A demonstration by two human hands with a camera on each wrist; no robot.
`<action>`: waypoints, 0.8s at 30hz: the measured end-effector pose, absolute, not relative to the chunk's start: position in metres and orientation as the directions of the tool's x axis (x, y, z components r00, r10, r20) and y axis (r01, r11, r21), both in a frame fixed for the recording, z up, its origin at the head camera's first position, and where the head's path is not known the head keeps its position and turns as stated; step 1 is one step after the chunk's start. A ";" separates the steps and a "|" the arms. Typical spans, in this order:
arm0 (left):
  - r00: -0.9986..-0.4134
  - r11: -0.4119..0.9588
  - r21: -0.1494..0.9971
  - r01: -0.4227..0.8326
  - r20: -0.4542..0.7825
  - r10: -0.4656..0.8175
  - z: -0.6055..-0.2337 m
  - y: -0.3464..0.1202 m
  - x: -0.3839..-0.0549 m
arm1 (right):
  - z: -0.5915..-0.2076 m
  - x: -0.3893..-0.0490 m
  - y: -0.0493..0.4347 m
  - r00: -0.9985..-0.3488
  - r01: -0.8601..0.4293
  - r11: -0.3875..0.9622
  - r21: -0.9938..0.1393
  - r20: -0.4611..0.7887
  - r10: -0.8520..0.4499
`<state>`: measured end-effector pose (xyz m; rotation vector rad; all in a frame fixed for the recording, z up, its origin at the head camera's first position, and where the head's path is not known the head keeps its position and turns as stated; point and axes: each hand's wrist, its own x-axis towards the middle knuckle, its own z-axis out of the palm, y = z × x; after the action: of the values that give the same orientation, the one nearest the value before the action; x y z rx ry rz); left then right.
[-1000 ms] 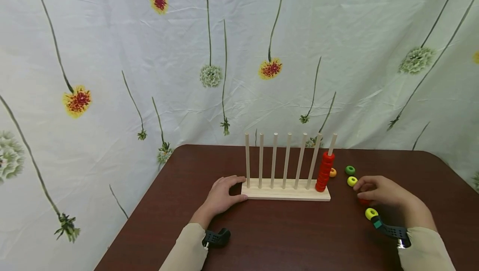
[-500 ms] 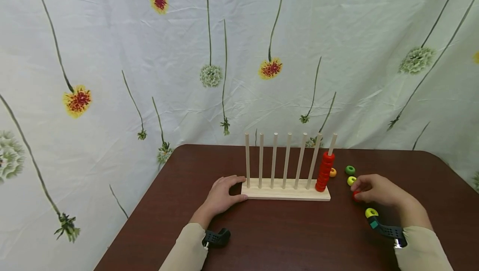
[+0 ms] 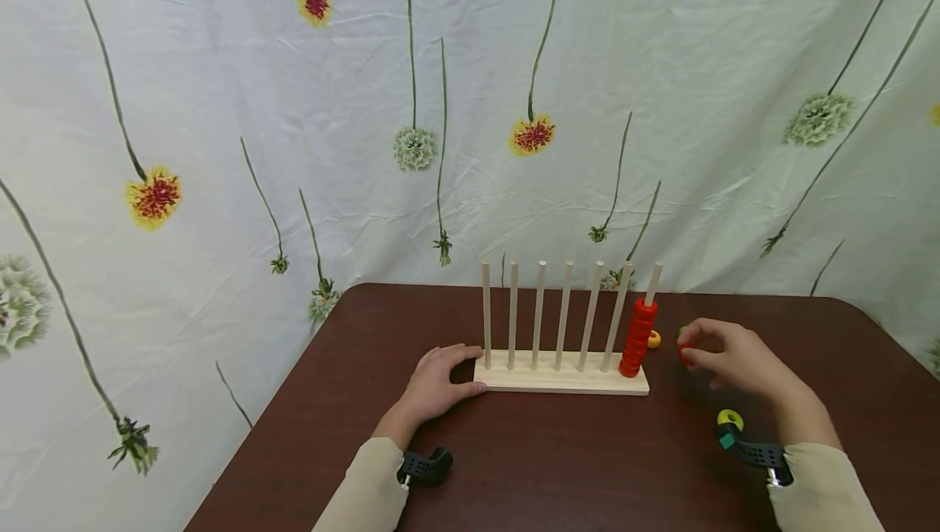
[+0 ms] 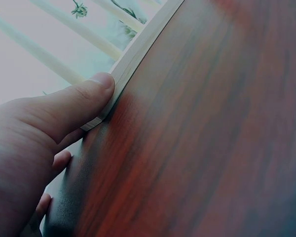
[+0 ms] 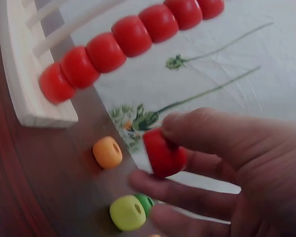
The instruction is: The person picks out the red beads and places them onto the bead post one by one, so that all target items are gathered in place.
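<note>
A wooden peg stand [image 3: 565, 383] with several upright pegs stands on the table; red beads [image 3: 637, 338] are stacked on its rightmost peg. My left hand [image 3: 433, 389] grips the left end of the stand's base, thumb along the front edge, as the left wrist view also shows. My right hand [image 3: 745, 362], right of the stand, pinches a loose red bead [image 5: 163, 154] between thumb and fingers, raised off the table. Below it in the right wrist view lie an orange bead [image 5: 107, 152], a yellow-green bead [image 5: 127, 213] and a partly hidden green bead [image 5: 145, 201].
Another yellow bead [image 3: 730, 418] lies near the right wrist strap [image 3: 756, 452]. The dark brown table [image 3: 543, 467] runs back to a white flowered cloth [image 3: 470, 108]. At the bottom edge of the right wrist view, a bit of another orange bead peeks in.
My right hand has picked up the red bead from the table and moved it left and away from me, now covering the yellow bead and most of the green one. My left hand stays put.
</note>
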<state>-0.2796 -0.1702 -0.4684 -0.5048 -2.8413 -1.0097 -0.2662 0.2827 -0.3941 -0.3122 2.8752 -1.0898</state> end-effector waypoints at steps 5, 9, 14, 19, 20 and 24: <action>-0.941 0.728 0.597 0.337 0.194 0.277 -0.468 -0.170 -0.279 | -0.386 -0.264 0.273 -0.972 -0.233 0.752 -0.617 0.148 -0.180; -0.942 0.729 0.597 0.334 0.190 0.276 -0.467 -0.169 -0.279 | -0.381 -0.262 0.269 -0.960 -0.261 0.744 -0.615 0.249 -0.131; -0.943 0.728 0.601 0.331 0.187 0.275 -0.466 -0.168 -0.278 | -0.376 -0.259 0.265 -0.937 -0.291 0.690 -0.662 0.344 -0.065; -0.944 0.731 0.597 0.329 0.181 0.277 -0.467 -0.169 -0.279 | -0.370 -0.256 0.259 -0.908 -0.341 0.664 -0.665 0.417 -0.048; -0.943 0.732 0.596 0.331 0.182 0.278 -0.467 -0.169 -0.279 | -0.369 -0.256 0.258 -0.902 -0.351 0.658 -0.666 0.429 -0.048; -0.942 0.732 0.594 0.334 0.188 0.278 -0.468 -0.170 -0.280 | -0.365 -0.255 0.249 -0.880 -0.384 0.621 -0.683 0.474 -0.023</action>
<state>-0.2796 -0.1697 -0.4684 -0.5039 -2.8428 -1.0003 -0.2551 0.2491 -0.3654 -0.4261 3.2012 -1.5356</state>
